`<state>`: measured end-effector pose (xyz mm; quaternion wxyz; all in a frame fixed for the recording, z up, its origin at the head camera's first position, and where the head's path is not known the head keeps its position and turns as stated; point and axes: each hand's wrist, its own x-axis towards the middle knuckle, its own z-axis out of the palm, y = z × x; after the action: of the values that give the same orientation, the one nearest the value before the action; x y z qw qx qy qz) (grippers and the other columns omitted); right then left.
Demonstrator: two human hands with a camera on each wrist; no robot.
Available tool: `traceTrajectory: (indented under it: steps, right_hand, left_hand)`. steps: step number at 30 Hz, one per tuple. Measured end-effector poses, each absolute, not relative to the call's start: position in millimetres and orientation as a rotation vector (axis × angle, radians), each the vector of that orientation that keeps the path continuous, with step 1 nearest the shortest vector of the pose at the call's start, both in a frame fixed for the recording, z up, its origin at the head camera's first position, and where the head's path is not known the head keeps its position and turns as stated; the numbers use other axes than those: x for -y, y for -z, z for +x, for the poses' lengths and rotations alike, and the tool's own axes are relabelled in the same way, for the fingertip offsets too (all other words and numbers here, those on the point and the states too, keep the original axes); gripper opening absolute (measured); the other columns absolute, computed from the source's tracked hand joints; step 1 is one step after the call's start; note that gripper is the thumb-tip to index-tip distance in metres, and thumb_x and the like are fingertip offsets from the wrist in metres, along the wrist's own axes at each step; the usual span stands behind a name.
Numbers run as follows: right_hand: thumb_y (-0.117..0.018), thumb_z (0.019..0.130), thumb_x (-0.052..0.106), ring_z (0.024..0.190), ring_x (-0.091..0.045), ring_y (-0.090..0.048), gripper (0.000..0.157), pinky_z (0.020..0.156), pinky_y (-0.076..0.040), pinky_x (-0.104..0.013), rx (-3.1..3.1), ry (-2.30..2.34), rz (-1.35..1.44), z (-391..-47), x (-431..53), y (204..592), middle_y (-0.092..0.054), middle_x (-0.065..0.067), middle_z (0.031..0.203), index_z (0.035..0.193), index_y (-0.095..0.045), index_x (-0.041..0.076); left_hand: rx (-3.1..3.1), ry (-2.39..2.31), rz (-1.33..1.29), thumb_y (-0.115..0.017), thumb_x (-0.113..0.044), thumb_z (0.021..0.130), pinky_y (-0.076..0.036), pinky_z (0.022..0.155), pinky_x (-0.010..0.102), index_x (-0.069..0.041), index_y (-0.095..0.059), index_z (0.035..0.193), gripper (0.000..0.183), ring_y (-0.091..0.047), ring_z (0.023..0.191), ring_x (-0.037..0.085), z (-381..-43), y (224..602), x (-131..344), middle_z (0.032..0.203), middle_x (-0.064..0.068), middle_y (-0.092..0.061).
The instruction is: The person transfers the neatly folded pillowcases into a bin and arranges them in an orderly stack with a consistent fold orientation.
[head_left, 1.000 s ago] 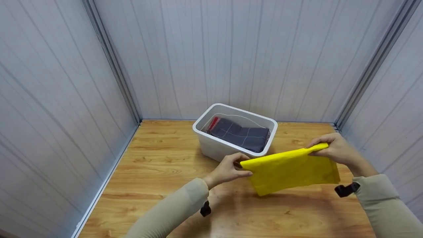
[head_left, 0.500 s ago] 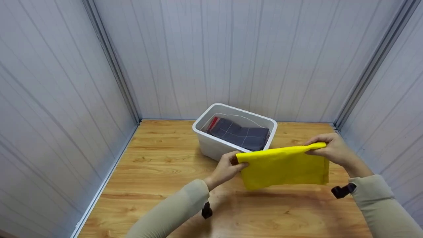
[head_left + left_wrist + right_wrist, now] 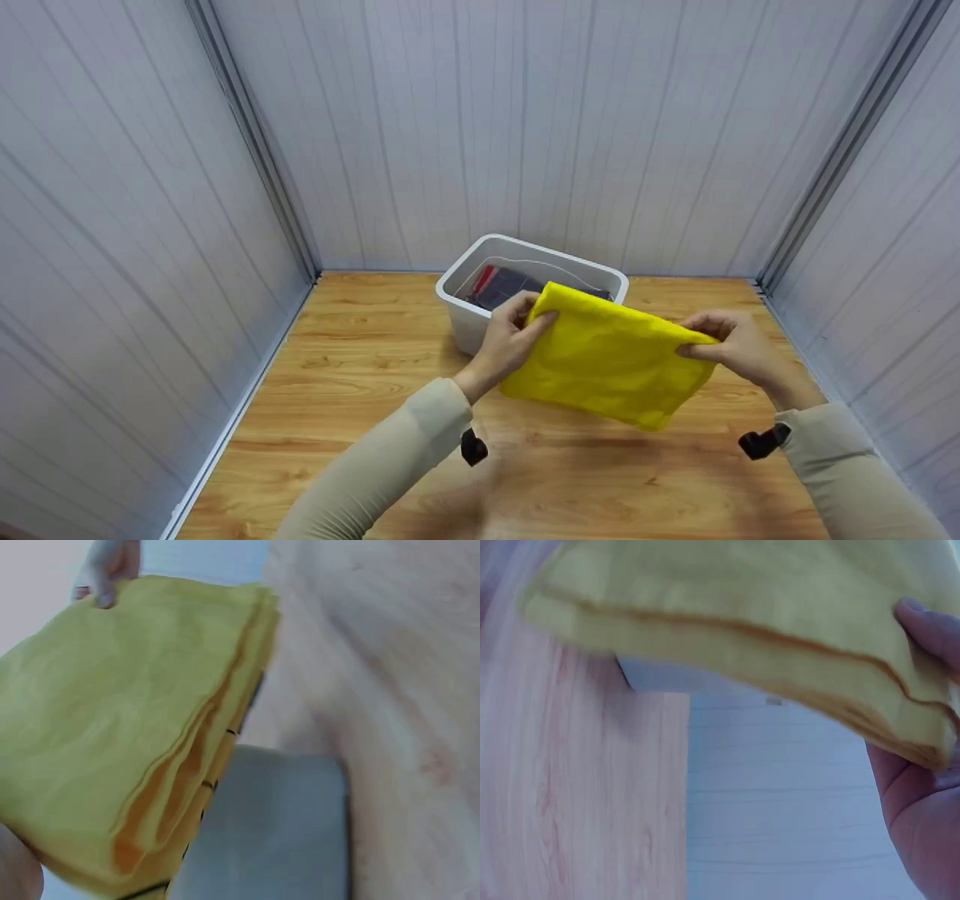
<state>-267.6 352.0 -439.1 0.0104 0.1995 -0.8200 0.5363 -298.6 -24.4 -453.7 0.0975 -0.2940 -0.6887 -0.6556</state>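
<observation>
A folded yellow cloth (image 3: 611,356) hangs in the air between both hands, in front of the white bin. My left hand (image 3: 506,341) pinches its upper left corner, thumb on the near face. At the upper right corner, my right hand (image 3: 735,349) grips the cloth between thumb and fingers. Several layers and dark marks along one edge of the cloth (image 3: 150,705) show in the left wrist view. The right wrist view shows the layered edge of the cloth (image 3: 727,637), with the right thumb (image 3: 934,634) pressing on it.
The white bin (image 3: 465,319) stands on the wooden table (image 3: 360,360) near the back wall. Inside lie a dark grey cloth (image 3: 502,289) with pale lines and something red (image 3: 484,279). Pale panels (image 3: 525,135) enclose the table at the back and sides.
My left hand has risen and moved towards the bin, lifting the cloth's left corner. The right hand has shifted slightly left. The cloth now slants down to the right and covers part of the bin.
</observation>
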Motion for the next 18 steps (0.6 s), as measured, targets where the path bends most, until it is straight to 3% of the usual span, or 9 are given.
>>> traceTrajectory:
  steps: [11, 18]
  right_hand:
    - [-0.077, 0.093, -0.011, 0.085, -0.012, -0.080, 0.021, 0.071, -0.066, -0.029, 2.450, -1.795, 0.702, -271, -342, 463, -0.083, 0.003, 0.102, 0.114, -0.073, -0.013]
    - [-0.072, 0.092, -0.016, 0.086, -0.012, -0.078, 0.020, 0.076, -0.065, -0.027, 2.265, -1.996, 0.652, -274, -332, 483, -0.083, 0.002, 0.103, 0.112, -0.073, -0.014]
  left_hand:
    - [2.100, 1.912, -1.028, -0.068, -0.012, 0.107, -0.051, 0.079, 0.023, 0.000, -0.065, 0.120, 0.017, -0.058, 0.089, 0.011, -304, 414, 31, 0.106, 0.009, -0.067]
    - [2.035, 1.988, -1.054, -0.066, -0.011, 0.108, -0.055, 0.081, 0.025, 0.001, -0.063, 0.121, 0.018, -0.062, 0.090, 0.012, -305, 401, 33, 0.107, 0.007, -0.067]
